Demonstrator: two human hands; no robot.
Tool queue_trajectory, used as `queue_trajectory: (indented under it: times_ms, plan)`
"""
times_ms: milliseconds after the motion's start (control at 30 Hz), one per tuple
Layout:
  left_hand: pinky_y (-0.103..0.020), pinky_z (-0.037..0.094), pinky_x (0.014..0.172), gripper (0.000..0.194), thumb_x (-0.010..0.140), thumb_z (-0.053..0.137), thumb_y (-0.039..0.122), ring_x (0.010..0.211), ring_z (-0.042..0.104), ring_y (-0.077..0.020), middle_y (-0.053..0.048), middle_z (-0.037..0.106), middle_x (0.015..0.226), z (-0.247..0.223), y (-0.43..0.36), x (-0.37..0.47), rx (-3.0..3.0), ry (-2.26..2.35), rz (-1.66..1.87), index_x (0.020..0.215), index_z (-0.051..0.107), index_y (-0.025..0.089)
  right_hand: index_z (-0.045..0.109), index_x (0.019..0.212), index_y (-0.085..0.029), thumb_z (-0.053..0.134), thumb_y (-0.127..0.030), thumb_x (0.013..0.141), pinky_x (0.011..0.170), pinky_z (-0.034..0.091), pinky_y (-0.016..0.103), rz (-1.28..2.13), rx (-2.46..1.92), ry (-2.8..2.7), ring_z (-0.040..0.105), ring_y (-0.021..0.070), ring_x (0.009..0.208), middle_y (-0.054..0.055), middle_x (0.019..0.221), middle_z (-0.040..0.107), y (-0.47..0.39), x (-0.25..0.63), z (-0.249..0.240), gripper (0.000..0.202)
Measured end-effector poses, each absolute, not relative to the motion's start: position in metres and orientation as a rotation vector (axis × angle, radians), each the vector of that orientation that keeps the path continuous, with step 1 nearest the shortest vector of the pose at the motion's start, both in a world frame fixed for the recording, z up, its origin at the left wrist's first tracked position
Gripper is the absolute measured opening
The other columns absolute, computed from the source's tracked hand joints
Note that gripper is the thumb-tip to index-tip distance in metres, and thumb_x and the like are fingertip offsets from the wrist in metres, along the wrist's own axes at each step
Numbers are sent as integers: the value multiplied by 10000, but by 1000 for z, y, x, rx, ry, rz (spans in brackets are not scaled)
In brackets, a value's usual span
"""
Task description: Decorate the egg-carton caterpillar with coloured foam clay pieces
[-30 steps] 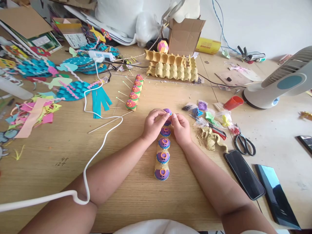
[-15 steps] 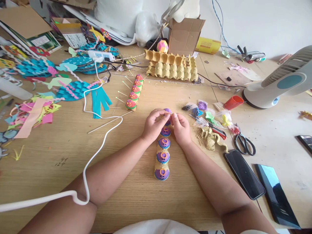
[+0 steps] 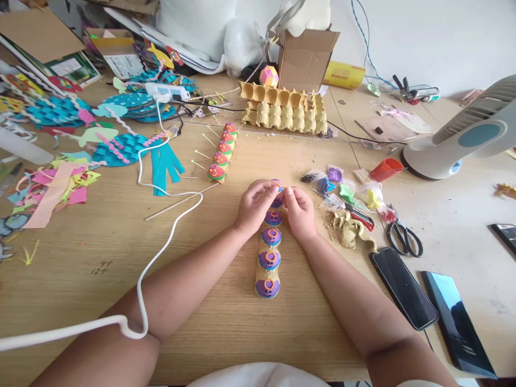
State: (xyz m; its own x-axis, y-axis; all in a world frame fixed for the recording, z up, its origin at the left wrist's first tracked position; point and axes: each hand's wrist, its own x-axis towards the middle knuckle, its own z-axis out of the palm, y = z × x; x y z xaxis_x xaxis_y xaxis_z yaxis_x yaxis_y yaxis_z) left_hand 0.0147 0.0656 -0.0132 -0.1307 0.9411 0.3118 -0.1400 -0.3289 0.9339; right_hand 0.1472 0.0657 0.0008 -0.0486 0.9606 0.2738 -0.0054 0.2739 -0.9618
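A strip of egg carton (image 3: 264, 274) lies lengthwise in front of me, its bumps covered in purple and blue clay. Orange clay rings and small dark marks decorate the nearer bumps. Over its far end, my left hand (image 3: 256, 207) pinches one end of a thin orange clay strand (image 3: 282, 187) between thumb and fingers. The other end sits in the fingertips of my right hand (image 3: 299, 214), also closed. My fingers partly hide the farthest bumps.
A red and green decorated carton strip (image 3: 221, 153) stands beyond my left hand. To the right are bagged clay (image 3: 346, 193), a utility knife (image 3: 358, 216), scissors (image 3: 404, 237) and phones (image 3: 404, 287). A white cable (image 3: 173, 231) crosses my left forearm; a fan (image 3: 451, 145) stands far right.
My fingertips have shifted slightly, and more of the orange strand shows between them. Both forearms and the carton strip stay in nearly the same place.
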Motion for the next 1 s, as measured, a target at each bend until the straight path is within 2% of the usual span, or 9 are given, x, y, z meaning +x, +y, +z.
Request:
queue_trajectory:
  times_ms: [167,333,467,567,733,1000]
  plan:
    - [-348,536,1032,299,914,749,509,1170,692,-226,-84,769,1160,-14,65,14,1291,987,1584,1029,791,236,610,685,-213,628,-693,918,712,503,296,1053,-946,-1403,503,141,664,-20,645,519,65,147,0,533]
    - [-343,548,998,276,908,758,494,1062,697,-208,-67,749,1031,-14,67,14,1305,993,1622,940,788,221,591,677,-215,595,-696,937,666,466,288,1066,-954,-1415,454,134,642,-25,638,494,65,147,1,547]
    - [-336,552,976,258,902,771,475,1029,698,-197,-60,741,995,-13,67,14,1299,997,1655,928,798,219,671,824,-225,646,-657,925,744,506,302,1096,-927,-1385,530,146,707,-17,720,591,65,146,0,444]
    - [-350,552,1011,249,910,766,462,1091,705,-210,-72,749,1059,-12,66,14,1294,983,1643,965,810,223,699,897,-234,659,-609,937,824,539,321,1100,-900,-1369,598,158,775,-6,785,655,66,145,-2,379]
    - [-365,550,1048,270,915,762,460,1185,693,-231,-85,762,1164,-16,66,13,1287,968,1581,1063,805,238,722,949,-240,701,-561,925,879,573,344,1077,-887,-1326,667,173,847,20,894,739,68,145,-5,322]
    - [-319,588,959,266,911,765,460,1082,729,-200,-74,780,1099,-17,69,14,1225,985,1645,998,798,211,754,997,-255,805,-545,835,937,592,376,1129,-899,-1272,721,209,966,41,1028,794,70,145,-11,336]
